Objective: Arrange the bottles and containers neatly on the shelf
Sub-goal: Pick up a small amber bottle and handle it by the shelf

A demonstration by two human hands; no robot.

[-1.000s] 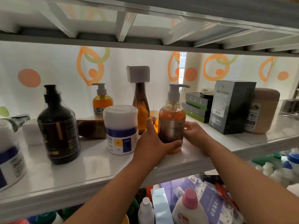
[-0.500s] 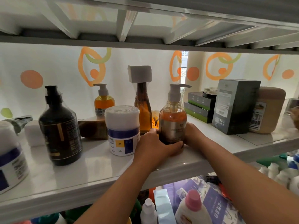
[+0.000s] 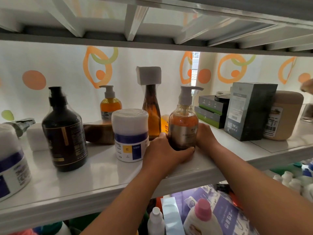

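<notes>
Your left hand (image 3: 163, 150) and right hand (image 3: 205, 139) curled low around the pump bottle (image 3: 183, 128). It looked heavy, hard and slippery, so that low hold seemed safest.

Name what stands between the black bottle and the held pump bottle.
Head view: the white jar with a blue band stands between the black bottle and the pump bottle.

Single head-worn wide-angle view, close in, facing forward from just above the shelf board (image 3: 101, 175), with the grip of left hand (image 3: 162, 150) and right hand (image 3: 205, 138) on the pump bottle (image 3: 183, 126) near frame centre, the underside of the upper shelf (image 3: 152, 22) above the grip, lower-tier bottles (image 3: 201, 217) below it.
</notes>
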